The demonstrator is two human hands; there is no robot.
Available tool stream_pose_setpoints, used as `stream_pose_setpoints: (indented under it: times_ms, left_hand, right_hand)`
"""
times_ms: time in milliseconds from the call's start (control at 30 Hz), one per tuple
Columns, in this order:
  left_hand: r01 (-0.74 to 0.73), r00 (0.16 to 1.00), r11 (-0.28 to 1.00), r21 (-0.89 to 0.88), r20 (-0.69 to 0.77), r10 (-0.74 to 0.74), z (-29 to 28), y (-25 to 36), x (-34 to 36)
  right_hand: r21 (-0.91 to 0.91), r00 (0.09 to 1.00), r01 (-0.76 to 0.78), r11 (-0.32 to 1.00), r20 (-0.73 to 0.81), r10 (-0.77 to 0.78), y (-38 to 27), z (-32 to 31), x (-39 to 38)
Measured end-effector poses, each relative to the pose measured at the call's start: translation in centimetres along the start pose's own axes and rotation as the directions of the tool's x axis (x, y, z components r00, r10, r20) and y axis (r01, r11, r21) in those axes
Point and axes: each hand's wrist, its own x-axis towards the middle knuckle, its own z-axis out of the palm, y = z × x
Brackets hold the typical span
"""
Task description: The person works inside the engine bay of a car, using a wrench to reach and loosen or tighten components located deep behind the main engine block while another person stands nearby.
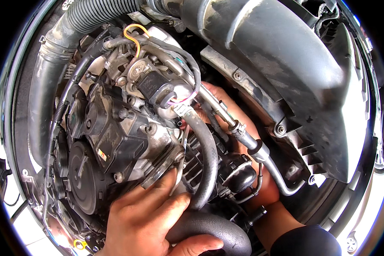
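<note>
My left hand [143, 215] is at the lower middle of the engine bay, with fingers apart. Its thumb lies over a thick black hose [211, 226], and its index fingertip is beside the lower end of a thinner rubber hose [209, 158]. Another finger reaches up against a metal bracket [162, 168], where its tip is hidden. My right hand [226, 104] reaches deep along the engine's right side, behind a metal pipe [217, 109] and the thinner hose. Its fingers are mostly covered, so their grip does not show. A black round-topped part [241, 175] stands in front of my right forearm [277, 217].
A ribbed intake hose [102, 15] runs across the upper left. A large black plastic duct [286, 55] fills the upper right. Near the top are an orange-yellow wire loop [134, 32] and a black actuator [155, 87]. A yellow ring handle [79, 244] is at lower left.
</note>
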Motion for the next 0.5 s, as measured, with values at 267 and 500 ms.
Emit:
stream_pose_setpoints:
  times_ms: [267, 500]
  left_hand:
    - [0.220, 0.973, 0.975, -0.020, 0.072, -0.218, -0.2, 1.1, 0.8]
    - [-0.027, 0.999, 1.000, -0.002, 0.032, 0.028, 0.1, 0.4, 0.8]
  right_hand:
    - [0.011, 1.000, -0.014, 1.000, -0.011, 0.014, -0.1, -0.1, 0.1]
    - [-0.002, 1.000, -0.015, 1.000, -0.008, 0.015, -0.9, -1.1, -0.4]
